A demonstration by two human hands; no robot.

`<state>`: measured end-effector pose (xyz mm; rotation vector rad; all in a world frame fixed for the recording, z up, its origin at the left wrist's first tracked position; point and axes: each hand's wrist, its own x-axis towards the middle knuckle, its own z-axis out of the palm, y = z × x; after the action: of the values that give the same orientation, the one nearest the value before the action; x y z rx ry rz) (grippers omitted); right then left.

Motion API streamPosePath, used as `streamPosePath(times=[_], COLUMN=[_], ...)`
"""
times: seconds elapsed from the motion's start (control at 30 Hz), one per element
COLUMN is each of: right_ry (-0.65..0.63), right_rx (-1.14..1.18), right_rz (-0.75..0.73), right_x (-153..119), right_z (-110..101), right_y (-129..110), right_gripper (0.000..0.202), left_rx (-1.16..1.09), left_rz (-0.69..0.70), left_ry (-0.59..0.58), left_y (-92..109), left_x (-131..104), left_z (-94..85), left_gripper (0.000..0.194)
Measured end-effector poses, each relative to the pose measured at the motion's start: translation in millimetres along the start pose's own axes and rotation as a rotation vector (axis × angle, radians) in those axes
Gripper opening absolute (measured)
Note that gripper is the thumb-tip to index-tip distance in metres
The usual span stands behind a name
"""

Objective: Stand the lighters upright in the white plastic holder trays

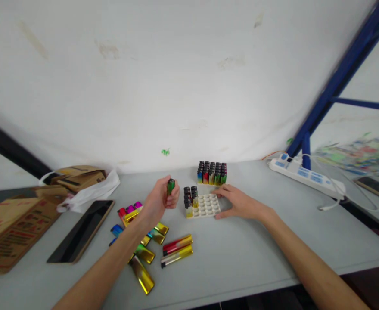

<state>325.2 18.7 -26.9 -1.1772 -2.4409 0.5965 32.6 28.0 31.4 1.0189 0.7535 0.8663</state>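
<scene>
Honestly, could get messy from here, mostly around the white tray (209,206), out toward the far edge of the bench (247,254), roughly midway between the left and right corners. Judging by the dark-capped lighters (187,199) standing bunched at the tray's left side, could easily tip one over by lowering the green lighter (170,187) at a bad angle. Maybe worse: shoving the tray back by accident, straight toward the packed block of lighters (212,173) even nearer the far edge. Might also drag the left forearm (112,258) through the loose lighters (141,275) toward the near left corner and sweep a few off the near edge. Watch the pair of lighters (178,245) too, lying side by side between tray and near edge.

As for pose: gripping the green lighter in the left hand (157,198), dark cap up, inside tightly curled fingers (172,201), seemingly held above the bench just left of the tray. Can't tell about the lower end, hidden in that grip. Resting the right hand (234,202) at the tray's right side, with a fairly wide gap between thumb (224,214) and fingers, probably enough to stop any sliding. Reaching in from the near edge with both arms, angled inward.
</scene>
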Motion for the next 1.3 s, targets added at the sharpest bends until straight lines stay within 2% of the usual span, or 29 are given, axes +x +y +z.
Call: streamPosePath(times=[0.23,0.47,0.57,0.67,0.8,0.9,1.03,1.2,1.3], right_ry=[-0.006,-0.005,0.004,0.006,0.01,0.011,0.011,0.024,0.024], right_rx=[-0.001,-0.014,-0.001,0.0,0.001,-0.007,-0.014,-0.028,-0.035], right_rz=[0.007,0.008,0.004,-0.003,-0.004,-0.006,0.0,-0.011,-0.019], right_x=[0,0,0,0,0,1,1,1,1], right_z=[-1,0,0,0,0,1,1,1,2], right_y=[-1,0,0,0,0,1,1,0,1], right_gripper=[0.08,0.079,0.078,0.078,0.078,0.079,0.08,0.079,0.079], left_rx=[0.068,0.054,0.052,0.113,0.439,0.677,0.848,1.226,1.321], left_rz=[0.016,0.006,0.074,0.23,0.438,0.497,0.572,0.608,0.635], left_ry=[0.099,0.104,0.099,0.12,0.192,0.137,0.0,0.019,0.02], left_y=[-17,-24,-20,-8,11,15,2,-19,-23], left_x=[-5,-5,-3,-5,-14,-19,-15,-9,-8], left_z=[-1.0,-1.3,-2.1,1.9,16.0,25.7,26.2,15.0,11.3], left_gripper=[0.036,0.039,0.04,0.03,0.02,0.02,0.016,0.016,0.017])
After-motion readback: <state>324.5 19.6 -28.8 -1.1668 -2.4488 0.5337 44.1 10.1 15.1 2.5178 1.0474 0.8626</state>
